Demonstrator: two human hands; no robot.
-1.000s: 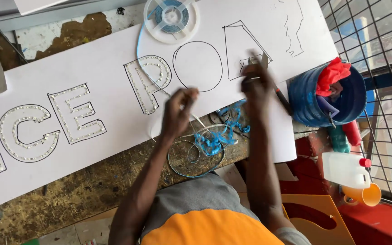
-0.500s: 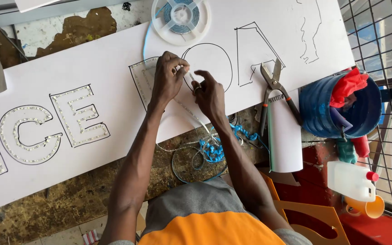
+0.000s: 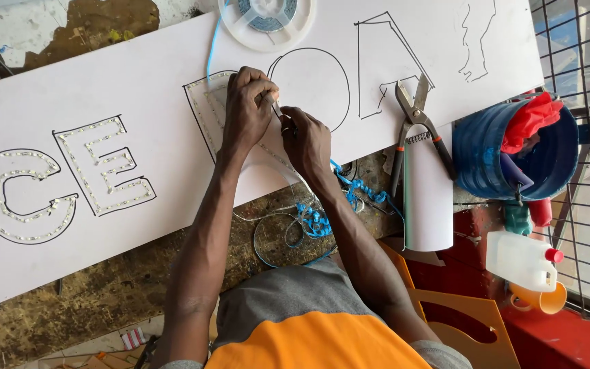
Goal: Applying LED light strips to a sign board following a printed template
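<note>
White signboard (image 3: 138,82) with outlined letters lies across a worn, stained workbench (image 3: 104,287), wire mesh at the right. Left hand (image 3: 246,109) and right hand (image 3: 306,140) meet over one letter, fingers pinched together on a thin clear strip (image 3: 276,109). Metal shears (image 3: 414,113) rest right; a round spool (image 3: 266,17) sits far.

The left hand (image 3: 247,109) covers part of the outlined letter on the white signboard (image 3: 138,75). What the fingers pinch is too small to identify. The picture's edges crop the reel (image 3: 268,17) and the leftmost letters.
</note>
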